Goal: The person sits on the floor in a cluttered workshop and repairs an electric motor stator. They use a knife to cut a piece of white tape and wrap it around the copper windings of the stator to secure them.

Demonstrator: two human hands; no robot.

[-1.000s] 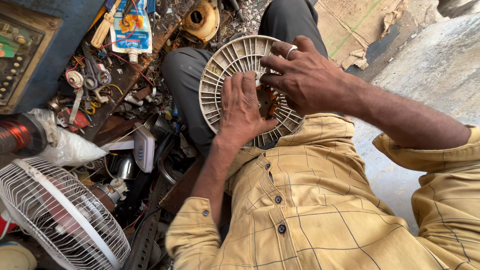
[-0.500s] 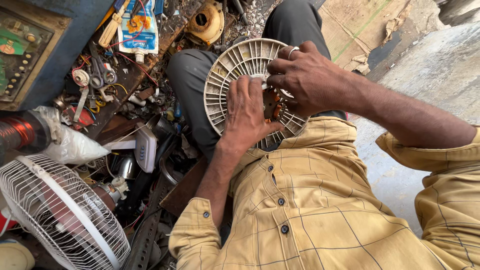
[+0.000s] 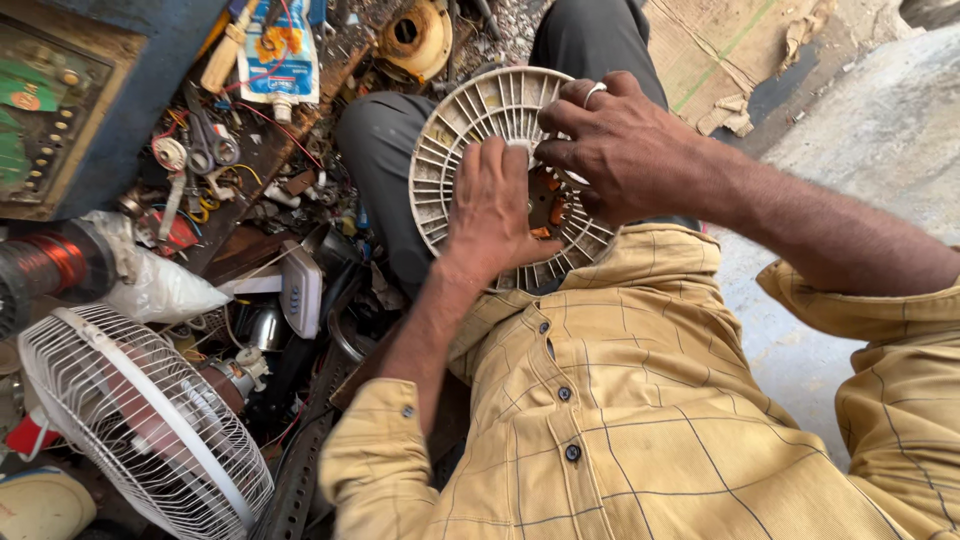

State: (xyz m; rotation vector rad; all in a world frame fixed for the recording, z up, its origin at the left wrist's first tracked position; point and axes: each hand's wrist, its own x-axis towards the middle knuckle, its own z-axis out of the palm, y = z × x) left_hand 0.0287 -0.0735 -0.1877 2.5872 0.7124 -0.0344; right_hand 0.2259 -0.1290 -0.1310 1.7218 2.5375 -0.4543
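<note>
Now both hands on ribbed motor cover (image 3: 470, 130), left hand (image 3: 495, 215), right hand (image 3: 625, 150)

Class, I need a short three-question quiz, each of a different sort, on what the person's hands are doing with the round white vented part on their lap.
1. True or false: both hands touch the vented housing.
2. Which hand wears a ring? A) left hand B) right hand
3. Fill in: the fan guard lies on the person's ______ side.

Key: 1 true; 2 B; 3 left.
</note>
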